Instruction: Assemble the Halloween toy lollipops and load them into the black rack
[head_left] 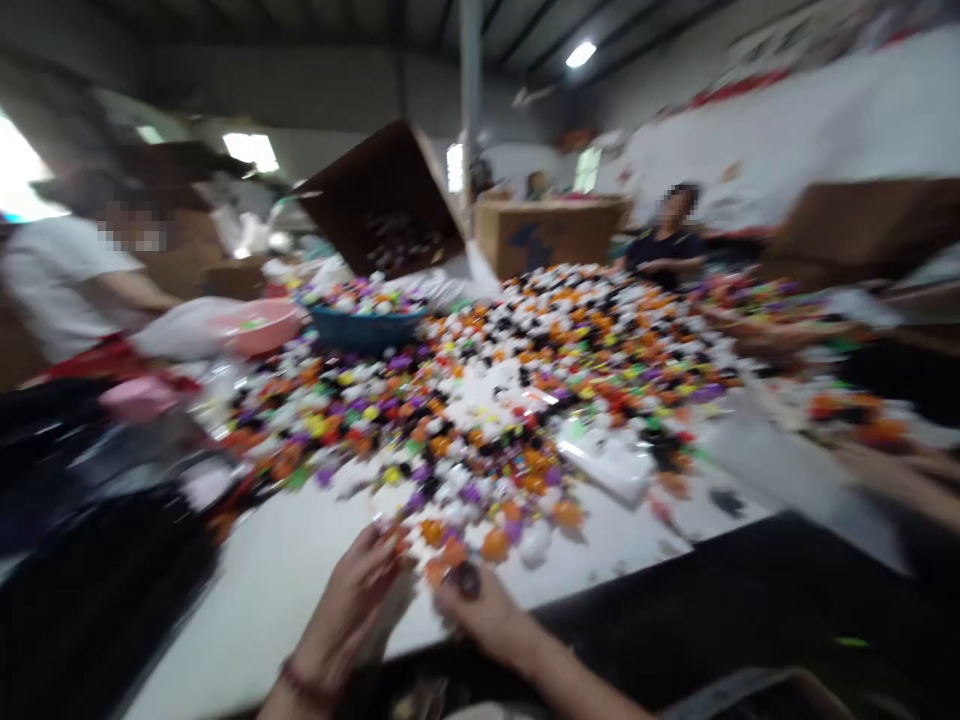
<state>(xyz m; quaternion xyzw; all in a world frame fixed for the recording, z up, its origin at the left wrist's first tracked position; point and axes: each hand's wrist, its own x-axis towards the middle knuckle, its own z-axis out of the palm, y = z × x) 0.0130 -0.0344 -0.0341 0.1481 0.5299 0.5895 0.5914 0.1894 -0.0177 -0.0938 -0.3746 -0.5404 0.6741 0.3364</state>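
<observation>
Although blur is softening everything near the fingers, I am making out both hands working low over the white tabletop (247, 600), at the near edge of a broad, loose pile of small coloured pieces (600, 340). The left hand (367, 570) is bending its fingers inward beside the nearest pieces, a band (300, 682) circling its wrist, and I cannot tell whether it is gripping anything. The right hand (484, 605) is lying just beside it, and a dark round piece (463, 580) is showing at its thumb and fingers; I am seeing them touching, but I cannot tell whether the hand is grasping it. Several orange pieces (493, 545) are lying just beyond the fingertips, with white and purple ones mixed among them. Farther back, the pile is spreading around a blue basin (364, 332) that is brimming with more pieces, and a pink basin (262, 328) is sitting to its left. Behind the blue basin, a cardboard box (405, 165) is tilting with its open mouth toward me. I am also seeing a person in a white top (67, 280) leaning in at the left and a person in a dark top (667, 250) sitting across the pile.
</observation>
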